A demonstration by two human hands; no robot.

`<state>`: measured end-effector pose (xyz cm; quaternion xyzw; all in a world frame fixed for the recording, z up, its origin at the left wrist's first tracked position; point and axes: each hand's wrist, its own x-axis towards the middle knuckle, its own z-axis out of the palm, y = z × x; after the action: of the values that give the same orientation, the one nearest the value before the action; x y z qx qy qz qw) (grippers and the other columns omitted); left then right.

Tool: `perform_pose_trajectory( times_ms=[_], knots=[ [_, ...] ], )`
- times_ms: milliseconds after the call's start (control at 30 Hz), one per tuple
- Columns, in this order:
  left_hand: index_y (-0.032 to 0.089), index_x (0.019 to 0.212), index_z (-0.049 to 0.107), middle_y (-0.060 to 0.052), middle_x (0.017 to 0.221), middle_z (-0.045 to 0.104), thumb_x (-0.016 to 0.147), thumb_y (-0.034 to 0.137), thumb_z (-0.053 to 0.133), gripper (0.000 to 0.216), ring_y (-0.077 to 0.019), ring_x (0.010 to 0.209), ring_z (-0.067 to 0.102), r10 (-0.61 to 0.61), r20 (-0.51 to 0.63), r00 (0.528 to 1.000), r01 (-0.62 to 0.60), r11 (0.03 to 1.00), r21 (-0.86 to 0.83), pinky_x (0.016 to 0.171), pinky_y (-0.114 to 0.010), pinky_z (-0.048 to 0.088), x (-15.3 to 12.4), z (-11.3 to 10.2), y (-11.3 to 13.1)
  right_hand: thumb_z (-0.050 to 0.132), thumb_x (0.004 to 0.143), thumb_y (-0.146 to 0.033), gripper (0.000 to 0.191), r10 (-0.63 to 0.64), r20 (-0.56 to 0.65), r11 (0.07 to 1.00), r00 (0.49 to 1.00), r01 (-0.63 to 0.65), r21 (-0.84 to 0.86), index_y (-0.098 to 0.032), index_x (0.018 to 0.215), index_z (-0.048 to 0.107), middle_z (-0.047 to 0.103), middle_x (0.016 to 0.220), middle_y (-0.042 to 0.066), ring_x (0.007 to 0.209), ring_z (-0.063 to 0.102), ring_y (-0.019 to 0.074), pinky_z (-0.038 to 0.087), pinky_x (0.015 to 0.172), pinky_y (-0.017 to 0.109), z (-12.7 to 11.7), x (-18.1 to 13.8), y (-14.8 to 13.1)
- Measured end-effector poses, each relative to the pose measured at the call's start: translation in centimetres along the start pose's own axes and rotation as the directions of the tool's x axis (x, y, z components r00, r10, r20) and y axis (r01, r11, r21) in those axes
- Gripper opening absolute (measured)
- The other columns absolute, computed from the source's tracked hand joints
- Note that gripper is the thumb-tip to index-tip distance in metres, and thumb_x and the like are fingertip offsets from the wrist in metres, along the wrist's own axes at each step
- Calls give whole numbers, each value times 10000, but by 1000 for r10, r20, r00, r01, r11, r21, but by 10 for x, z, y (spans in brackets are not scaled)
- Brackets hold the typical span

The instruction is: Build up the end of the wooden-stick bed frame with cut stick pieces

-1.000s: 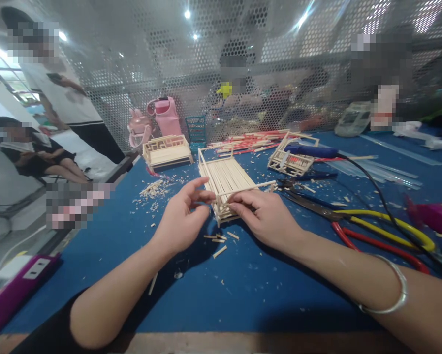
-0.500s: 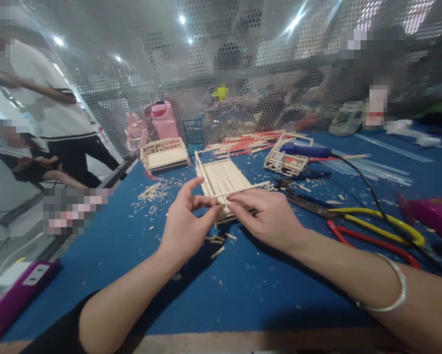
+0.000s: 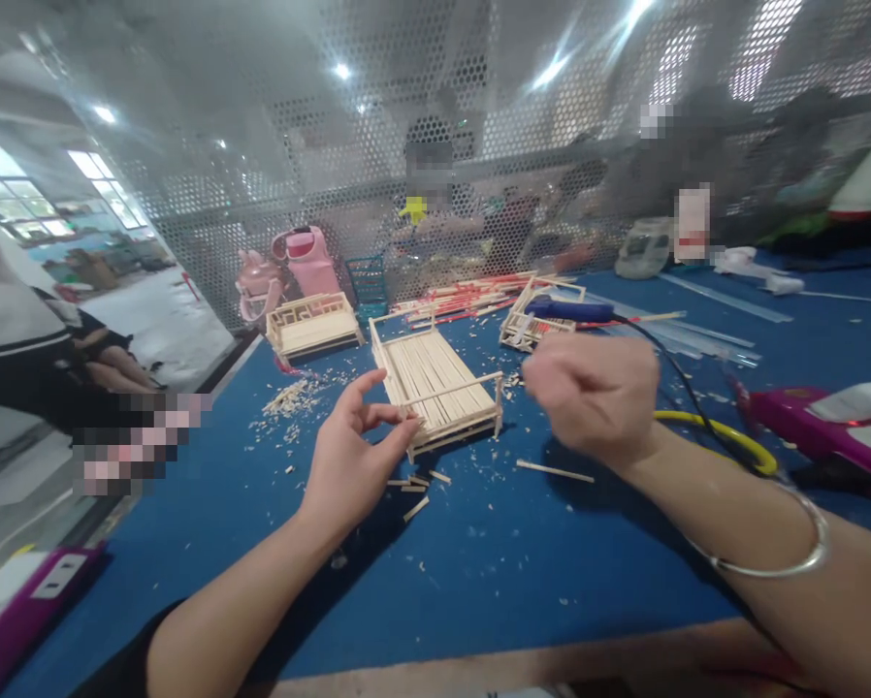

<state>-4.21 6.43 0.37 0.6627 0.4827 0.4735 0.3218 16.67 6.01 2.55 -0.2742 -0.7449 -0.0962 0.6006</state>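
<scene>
A miniature bed [image 3: 439,364] built of thin pale wooden sticks stands on the blue tabletop in front of me. My left hand [image 3: 355,441] pinches its near left corner between thumb and a finger, with the index finger raised. Across the bed's near end runs a thin rail [image 3: 454,390]. My right hand [image 3: 596,393] is closed in a fist to the right of the bed, apart from it. What the fist holds, if anything, is hidden. Behind the fist shows the yellow handle [image 3: 733,436] of a large pair of scissors, mostly covered by my hand and wrist.
A finished-looking miniature bench [image 3: 315,325] stands back left. At back right, a blue-handled corded tool [image 3: 570,310] rests on another stick model [image 3: 523,325]. Red and pale sticks [image 3: 471,296] lie behind. Wood scraps [image 3: 290,397], a loose stick [image 3: 556,471] and a magenta device [image 3: 806,436] are around.
My right hand has left the bed's near rail, moved right and closed into a fist. My left hand stays at the corner. The view has shifted slightly; a loose stick now shows on the table.
</scene>
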Motion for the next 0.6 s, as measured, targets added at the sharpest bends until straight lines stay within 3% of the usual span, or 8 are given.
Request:
perform_pose_trajectory(
  times_ms=[67, 133, 200, 267, 333, 367, 433, 600],
  knots=[
    [160, 1211, 419, 19, 712, 666, 700, 250, 661, 573, -150, 760, 650, -6, 3, 1000, 6, 1000, 1, 786, -305, 475, 0, 0, 1, 496, 807, -191, 367, -92, 180, 995, 979, 86, 40, -183, 443, 446, 416, 425, -40, 414, 350, 72, 272, 443, 235, 6, -6, -11],
    [155, 1215, 416, 18, 716, 666, 701, 242, 658, 574, -149, 761, 648, -11, 5, 1000, 11, 1000, 1, 786, -306, 476, 1, 0, 1, 511, 796, -214, 343, -124, 395, 991, 910, 96, 90, -171, 456, 494, 471, 434, -28, 427, 376, 75, 270, 456, 237, 14, -13, -21],
    [155, 1219, 413, 20, 719, 664, 705, 235, 653, 573, -149, 760, 647, -9, 2, 1000, 9, 1000, 4, 782, -306, 478, 1, 1, 1, 546, 768, -247, 305, -115, 609, 992, 785, 64, 105, -166, 474, 542, 526, 448, -17, 437, 406, 84, 259, 458, 241, 22, -19, -28],
    [156, 1221, 414, 19, 724, 663, 708, 232, 651, 571, -150, 764, 646, -5, -6, 1000, 5, 1000, 15, 782, -310, 479, 1, 1, 1, 587, 728, -267, 263, -81, 779, 997, 622, 33, 77, -168, 485, 579, 575, 462, -7, 446, 432, 94, 239, 456, 245, 27, -23, -32],
    [157, 1222, 417, 18, 729, 662, 712, 235, 651, 567, -153, 771, 645, 0, -12, 1000, 0, 999, 33, 790, -317, 476, 0, 0, 0, 607, 711, -279, 242, -41, 882, 999, 469, 15, 38, -172, 494, 604, 607, 475, 4, 453, 452, 102, 229, 455, 245, 29, -23, -35],
    [156, 1222, 418, 16, 731, 661, 714, 238, 651, 565, -154, 774, 645, 4, -13, 1000, -3, 999, 39, 794, -320, 475, 0, 0, 0, 608, 712, -286, 237, -27, 909, 1000, 417, 9, 26, -174, 503, 616, 619, 485, 9, 460, 463, 107, 229, 456, 245, 29, -23, -36],
    [154, 1221, 420, 15, 730, 659, 718, 243, 648, 559, -155, 771, 644, 9, -14, 1000, -8, 999, 43, 792, -321, 475, -1, 0, -1, 599, 723, -305, 239, -18, 930, 1000, 368, 6, 17, -178, 522, 632, 637, 505, 17, 478, 488, 117, 231, 459, 246, 28, -21, -40],
    [146, 1216, 428, 13, 724, 662, 718, 247, 642, 552, -159, 773, 645, 4, -15, 1000, -3, 998, 57, 791, -316, 472, -1, 0, 1, 595, 727, -328, 243, -54, 933, 999, 356, 12, 53, -185, 534, 632, 648, 523, 12, 508, 521, 130, 223, 460, 250, 27, -21, -49]
  ],
)
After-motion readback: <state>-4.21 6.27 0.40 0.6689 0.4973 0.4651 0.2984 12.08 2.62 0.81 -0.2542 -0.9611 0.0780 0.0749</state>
